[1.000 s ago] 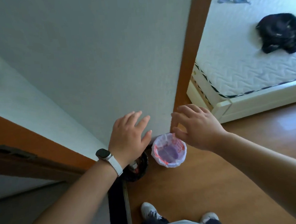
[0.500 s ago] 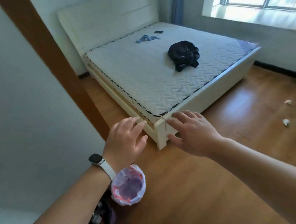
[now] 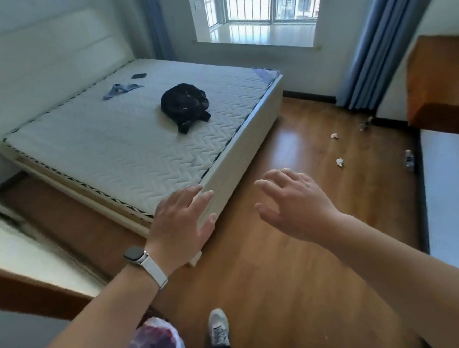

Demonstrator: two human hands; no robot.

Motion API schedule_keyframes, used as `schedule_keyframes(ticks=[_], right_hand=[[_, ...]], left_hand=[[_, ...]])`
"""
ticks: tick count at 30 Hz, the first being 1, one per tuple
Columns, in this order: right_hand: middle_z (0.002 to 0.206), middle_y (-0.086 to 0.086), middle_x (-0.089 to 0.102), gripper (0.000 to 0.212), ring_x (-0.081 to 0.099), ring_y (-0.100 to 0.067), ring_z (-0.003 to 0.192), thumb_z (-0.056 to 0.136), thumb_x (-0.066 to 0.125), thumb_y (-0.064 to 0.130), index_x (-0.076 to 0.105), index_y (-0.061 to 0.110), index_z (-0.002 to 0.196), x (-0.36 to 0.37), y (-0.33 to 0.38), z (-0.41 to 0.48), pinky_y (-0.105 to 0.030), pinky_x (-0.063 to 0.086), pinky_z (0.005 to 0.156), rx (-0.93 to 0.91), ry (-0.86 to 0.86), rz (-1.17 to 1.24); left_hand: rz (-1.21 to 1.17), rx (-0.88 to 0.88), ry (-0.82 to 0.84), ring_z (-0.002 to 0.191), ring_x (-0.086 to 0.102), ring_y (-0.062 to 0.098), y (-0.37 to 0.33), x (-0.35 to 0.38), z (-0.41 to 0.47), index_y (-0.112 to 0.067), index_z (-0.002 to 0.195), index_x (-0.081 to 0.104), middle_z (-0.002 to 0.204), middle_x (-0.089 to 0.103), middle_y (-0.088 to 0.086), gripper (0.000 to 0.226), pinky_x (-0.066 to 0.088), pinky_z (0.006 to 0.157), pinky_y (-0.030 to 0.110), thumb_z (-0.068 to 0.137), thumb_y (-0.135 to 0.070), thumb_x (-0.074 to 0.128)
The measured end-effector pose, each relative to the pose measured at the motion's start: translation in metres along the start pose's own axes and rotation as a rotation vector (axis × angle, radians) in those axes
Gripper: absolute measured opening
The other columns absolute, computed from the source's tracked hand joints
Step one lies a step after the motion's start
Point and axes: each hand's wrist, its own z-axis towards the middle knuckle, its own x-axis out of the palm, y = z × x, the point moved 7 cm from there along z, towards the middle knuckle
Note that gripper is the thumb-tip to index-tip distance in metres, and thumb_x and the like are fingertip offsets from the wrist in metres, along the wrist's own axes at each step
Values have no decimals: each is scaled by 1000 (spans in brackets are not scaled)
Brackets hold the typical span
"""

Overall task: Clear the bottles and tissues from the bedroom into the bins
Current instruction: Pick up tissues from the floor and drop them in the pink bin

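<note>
Two crumpled white tissues lie on the wooden floor at the right: one [image 3: 334, 135] farther off, one [image 3: 340, 162] nearer. A clear plastic bottle [image 3: 409, 160] lies by the dark edge at the right, and another bottle [image 3: 366, 123] lies near the curtain. A bin with a pink-and-white liner [image 3: 155, 345] stands at the bottom, partly hidden under my left arm. My left hand [image 3: 180, 228] is raised with fingers spread and holds nothing. My right hand [image 3: 295, 207] is also raised, fingers apart and empty. Both hands are far from the litter.
A white bed [image 3: 238, 157] fills the left half, with a black garment [image 3: 185, 102], a blue cloth [image 3: 119, 89] and a small dark object [image 3: 139, 76] on its mattress. Blue curtains [image 3: 376, 43] hang by the window. An orange wooden cabinet [image 3: 437, 80] stands right. My shoe [image 3: 218, 327] is on the floor.
The view has swung up and to the right, from the bins by the door frame into the bedroom. The bottles and the window have come into sight. Both hands stay raised and empty.
</note>
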Motion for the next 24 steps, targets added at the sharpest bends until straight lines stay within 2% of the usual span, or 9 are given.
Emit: schedule_keyframes(ticks=[10, 17, 24], right_hand=[[123, -4, 61, 53, 55, -27, 117, 85, 45, 54, 62, 20, 121, 19, -102, 77, -44, 47, 92, 258, 24, -130], [128, -1, 60, 49, 54, -25, 120, 87, 45, 53, 63, 23, 121, 21, -140, 157, -42, 45, 95, 404, 6, -220], [127, -3, 60, 53, 54, -26, 121, 88, 40, 54, 64, 21, 122, 28, -182, 196, -43, 45, 95, 493, 16, -241]], left_hand=[[-163, 193, 47, 124, 53, 26, 26, 80, 156, -20, 130, 59, 133, 58, 4, 50, 45, 98, 48, 90, -47, 46], [-189, 336, 44, 127, 50, 25, 67, 114, 270, -24, 130, 56, 135, 57, 3, 47, 43, 101, 45, 90, -47, 44], [-242, 414, 49, 127, 48, 23, 71, 149, 347, -25, 130, 54, 135, 55, -1, 45, 42, 100, 45, 90, -45, 49]])
